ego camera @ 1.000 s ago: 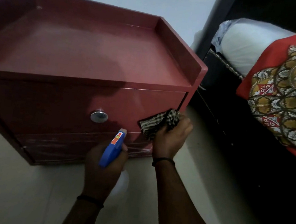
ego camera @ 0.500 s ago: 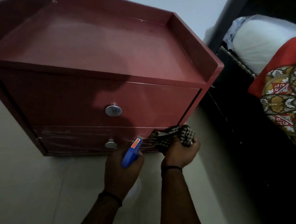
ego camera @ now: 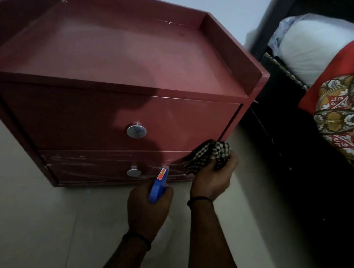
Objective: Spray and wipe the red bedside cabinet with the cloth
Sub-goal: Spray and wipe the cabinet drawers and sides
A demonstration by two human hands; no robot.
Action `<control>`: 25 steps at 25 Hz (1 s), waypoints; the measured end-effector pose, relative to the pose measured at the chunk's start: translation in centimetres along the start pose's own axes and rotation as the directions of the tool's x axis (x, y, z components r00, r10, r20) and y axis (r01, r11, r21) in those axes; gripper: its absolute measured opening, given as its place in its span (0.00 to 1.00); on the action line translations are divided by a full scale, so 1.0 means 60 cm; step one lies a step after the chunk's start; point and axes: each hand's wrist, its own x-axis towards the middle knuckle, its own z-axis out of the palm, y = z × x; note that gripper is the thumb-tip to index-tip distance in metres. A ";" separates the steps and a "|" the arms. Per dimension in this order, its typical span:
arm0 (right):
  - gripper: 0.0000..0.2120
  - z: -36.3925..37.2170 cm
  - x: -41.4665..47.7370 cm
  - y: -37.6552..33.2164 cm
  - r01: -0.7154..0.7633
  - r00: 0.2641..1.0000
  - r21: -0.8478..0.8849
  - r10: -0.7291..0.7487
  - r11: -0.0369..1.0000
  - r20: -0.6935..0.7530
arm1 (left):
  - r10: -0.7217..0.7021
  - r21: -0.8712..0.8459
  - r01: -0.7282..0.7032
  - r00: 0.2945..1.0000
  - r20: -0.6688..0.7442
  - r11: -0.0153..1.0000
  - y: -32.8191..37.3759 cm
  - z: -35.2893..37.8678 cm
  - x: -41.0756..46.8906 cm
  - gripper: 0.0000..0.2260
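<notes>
From the head camera, the left hand [ego camera: 147, 211] is curled round a spray bottle [ego camera: 158, 186]. Its blue trigger head sticks up out of the fist, with the nozzle aimed at the lower drawer front just ahead of the knuckles. The right hand [ego camera: 213, 176], just beside the left and slightly further forward, grips a bunched black-and-white checked cloth [ego camera: 208, 156]. The cloth is pressed against the lower right corner of the red bedside cabinet [ego camera: 118, 59], where the two drawers meet.

The lower knob [ego camera: 134, 171] sits just ahead and left of the bottle's nozzle, and the upper knob [ego camera: 136, 131] is above it. Pale streaks mark the lower drawer front.

Each wrist wears a dark band. The cabinet stands on a pale floor [ego camera: 23, 216]. To the right of the right hand is a dark bed frame with a white pillow [ego camera: 310, 43] and a red patterned cover [ego camera: 352, 103].
</notes>
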 end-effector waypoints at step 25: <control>0.24 -0.006 0.028 0.018 0.149 0.963 -0.060 -0.131 0.987 0.234 | -0.034 0.051 0.036 0.999 -0.035 0.998 -0.019 0.000 -0.003 0.15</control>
